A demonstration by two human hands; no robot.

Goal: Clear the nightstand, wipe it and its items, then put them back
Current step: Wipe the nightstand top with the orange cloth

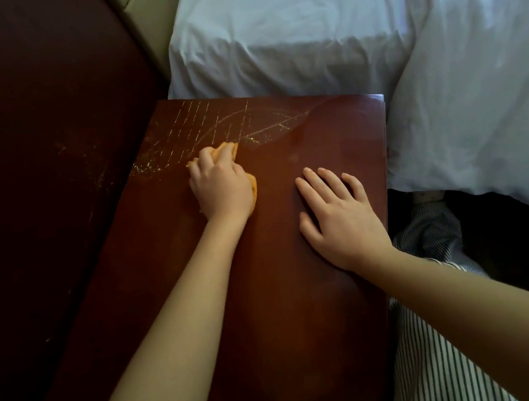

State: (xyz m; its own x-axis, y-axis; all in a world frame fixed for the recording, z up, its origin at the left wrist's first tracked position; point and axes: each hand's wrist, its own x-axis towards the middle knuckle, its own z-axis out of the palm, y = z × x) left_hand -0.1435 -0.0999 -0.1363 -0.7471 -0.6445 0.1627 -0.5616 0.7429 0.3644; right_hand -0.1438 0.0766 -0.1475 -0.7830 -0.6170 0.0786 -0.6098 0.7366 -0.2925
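Observation:
The nightstand has a dark reddish-brown wooden top with pale scratch marks near its far left corner. My left hand presses an orange cloth onto the top beside those scratches, fingers curled over the cloth. Only the cloth's edges show around the hand. My right hand lies flat on the top toward the right edge, fingers straight and spread, holding nothing. No items stand on the nightstand.
A bed with white sheets and a white duvet borders the nightstand at the far and right sides. A dark wooden panel rises along the left. Striped trousers show at the lower right.

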